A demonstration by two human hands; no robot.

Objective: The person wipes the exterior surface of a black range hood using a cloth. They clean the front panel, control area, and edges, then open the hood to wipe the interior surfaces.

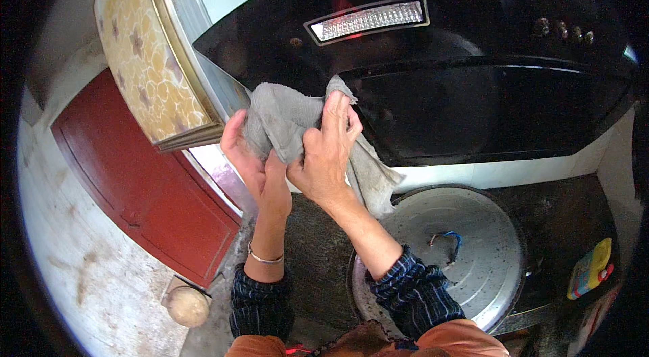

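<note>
Both of my hands grip a damp-looking grey cloth [291, 108] in front of a black range hood [431, 103]. My left hand [256, 164] cups the cloth's bunched left part from below, thumb and fingers around it. Folded fingers of my right hand [329, 144] pinch the cloth near its upper right corner, and a loose end hangs down beside that wrist. The hood has a ribbed light panel [367, 21] set in its front. Small round knobs [563, 29] line its right side.
A large round metal lid [481, 265] with a wire-wrapped handle lies below on the dark stovetop [557, 210]. A yellow bottle [589, 268] is at the right. To the left are a flower-patterned cabinet [144, 52], a red door [147, 174] and a round pale object [187, 306].
</note>
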